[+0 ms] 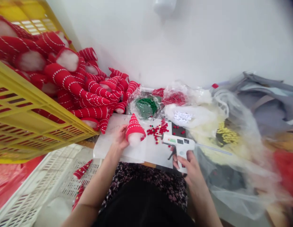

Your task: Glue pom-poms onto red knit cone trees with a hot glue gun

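My left hand is closed around the side of a small red stuffed hat with white dashed stitching. Its point is up, and white stuffing shows at the open lower end. In my right hand is a white glue gun, gripped by its handle, its nozzle toward the left and a clear glue stick out of its back. Between the hat and the gun, small red pompoms lie scattered on a white paper sheet, with a few yellow and green bits among them.
At left, a yellow crate overflows with red stuffed hats. Behind the paper lie bags of green pompoms, red pompoms and white pieces. Yellow balls sit in plastic at right. A white crate stands lower left.
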{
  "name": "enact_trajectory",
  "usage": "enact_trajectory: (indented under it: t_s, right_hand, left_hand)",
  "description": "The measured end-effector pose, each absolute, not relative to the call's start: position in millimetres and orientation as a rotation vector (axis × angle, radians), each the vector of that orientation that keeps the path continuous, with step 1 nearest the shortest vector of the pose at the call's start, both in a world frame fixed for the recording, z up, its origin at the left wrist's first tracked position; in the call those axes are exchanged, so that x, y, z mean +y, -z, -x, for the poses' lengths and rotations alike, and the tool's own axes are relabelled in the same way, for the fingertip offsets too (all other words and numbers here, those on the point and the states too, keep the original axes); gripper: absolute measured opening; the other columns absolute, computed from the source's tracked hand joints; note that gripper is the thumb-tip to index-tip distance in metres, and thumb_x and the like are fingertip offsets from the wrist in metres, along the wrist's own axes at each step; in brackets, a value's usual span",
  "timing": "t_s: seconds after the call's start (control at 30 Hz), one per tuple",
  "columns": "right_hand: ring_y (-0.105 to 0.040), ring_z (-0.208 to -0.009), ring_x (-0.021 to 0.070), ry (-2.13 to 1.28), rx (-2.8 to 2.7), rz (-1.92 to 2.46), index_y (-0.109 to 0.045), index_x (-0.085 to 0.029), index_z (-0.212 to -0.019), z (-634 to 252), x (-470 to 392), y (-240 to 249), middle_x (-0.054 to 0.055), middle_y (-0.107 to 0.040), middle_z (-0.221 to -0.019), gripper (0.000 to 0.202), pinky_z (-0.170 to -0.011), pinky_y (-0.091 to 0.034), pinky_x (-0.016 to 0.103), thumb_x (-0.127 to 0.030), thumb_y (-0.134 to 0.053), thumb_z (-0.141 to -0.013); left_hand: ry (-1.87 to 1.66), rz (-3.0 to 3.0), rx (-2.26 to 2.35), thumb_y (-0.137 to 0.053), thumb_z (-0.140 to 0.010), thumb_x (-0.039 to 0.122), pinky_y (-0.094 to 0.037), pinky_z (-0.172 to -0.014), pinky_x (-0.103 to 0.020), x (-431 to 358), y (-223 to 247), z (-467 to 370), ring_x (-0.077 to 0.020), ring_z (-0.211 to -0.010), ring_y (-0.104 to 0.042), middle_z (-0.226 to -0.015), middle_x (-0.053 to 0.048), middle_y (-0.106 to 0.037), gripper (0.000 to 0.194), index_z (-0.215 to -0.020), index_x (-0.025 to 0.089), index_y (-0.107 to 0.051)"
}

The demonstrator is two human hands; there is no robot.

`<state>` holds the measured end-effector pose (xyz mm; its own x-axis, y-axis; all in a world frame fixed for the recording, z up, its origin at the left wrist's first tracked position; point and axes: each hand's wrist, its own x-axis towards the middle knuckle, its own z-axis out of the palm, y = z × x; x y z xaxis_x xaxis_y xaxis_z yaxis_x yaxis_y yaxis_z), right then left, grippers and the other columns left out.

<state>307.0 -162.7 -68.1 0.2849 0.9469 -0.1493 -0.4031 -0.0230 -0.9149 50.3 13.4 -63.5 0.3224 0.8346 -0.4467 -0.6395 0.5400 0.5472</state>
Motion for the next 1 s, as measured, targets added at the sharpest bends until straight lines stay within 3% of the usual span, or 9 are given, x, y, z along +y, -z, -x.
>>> enact_trajectory:
  t_s: [0.17, 0.27, 0.37, 0.57, 0.73, 1.0]
  right_hand:
    - [-0.055, -0.060, 0.0134, -1.213, -0.738, 1.123, -0.064, -0.024, -0.101, -298, -165, 61, 0.005, -0.077, -0.100, 0.025, -0.052, -0.043, 0.026, -0.034, -0.078, -0.083]
    - [-0.065, -0.076, 0.0192, -1.170, -0.765, 1.238, -0.067, -0.023, -0.103, -296, -167, 64, 0.007, -0.078, -0.099, 0.030, -0.059, -0.049, 0.028, -0.042, -0.079, -0.083]
    - [-0.070, -0.088, 0.0247, -1.150, -0.820, 1.300, -0.069, -0.022, -0.107, -294, -166, 66, 0.008, -0.078, -0.098, 0.036, -0.066, -0.053, 0.031, -0.051, -0.076, -0.087]
    - [-0.069, -0.084, 0.0237, -0.971, -1.177, 1.340, -0.069, -0.023, -0.097, -289, -161, 60, 0.006, -0.075, -0.088, 0.031, -0.087, -0.057, 0.039, -0.053, -0.060, -0.097]
    - [-0.070, -0.094, 0.0262, -0.892, -1.398, 1.449, -0.070, -0.021, -0.095, -285, -164, 54, 0.010, -0.076, -0.097, 0.030, -0.083, -0.058, 0.036, -0.047, -0.057, -0.100]
    - [-0.070, -0.092, 0.0241, -0.867, -1.450, 1.509, -0.068, -0.021, -0.090, -282, -164, 57, 0.010, -0.075, -0.099, 0.029, -0.081, -0.059, 0.034, -0.044, -0.057, -0.101]
  left_hand:
    - [-0.959, -0.237, 0.823, -0.068, -0.084, 0.016, -0.062, -0.094, -0.043, 3, 59, -58, -0.0290, -0.090, -0.078, -0.074, -0.005, -0.075, 0.007, -0.090, 0.019, -0.067]
    - [-0.897, -0.248, 0.850, -0.076, -0.080, 0.016, -0.063, -0.091, -0.042, -1, 56, -62, -0.0317, -0.094, -0.078, -0.079, -0.006, -0.077, 0.017, -0.094, 0.021, -0.068]
    - [-0.843, -0.294, 0.890, -0.077, -0.082, 0.023, -0.064, -0.085, -0.041, -3, 56, -67, -0.0306, -0.090, -0.078, -0.083, -0.008, -0.078, 0.019, -0.098, 0.018, -0.068]
    - [-0.950, -0.544, 0.962, -0.081, -0.081, 0.036, -0.063, -0.078, -0.035, -6, 69, -78, -0.0249, -0.085, -0.077, -0.087, -0.005, -0.076, 0.029, -0.100, 0.020, -0.065]
    - [-0.958, -0.664, 0.961, -0.085, -0.074, 0.037, -0.061, -0.077, -0.033, -8, 75, -81, -0.0258, -0.090, -0.077, -0.088, -0.002, -0.075, 0.040, -0.104, 0.023, -0.063]
    - [-0.978, -0.681, 0.959, -0.086, -0.071, 0.039, -0.060, -0.080, -0.035, -10, 74, -81, -0.0262, -0.090, -0.076, -0.087, -0.001, -0.074, 0.044, -0.105, 0.023, -0.062]
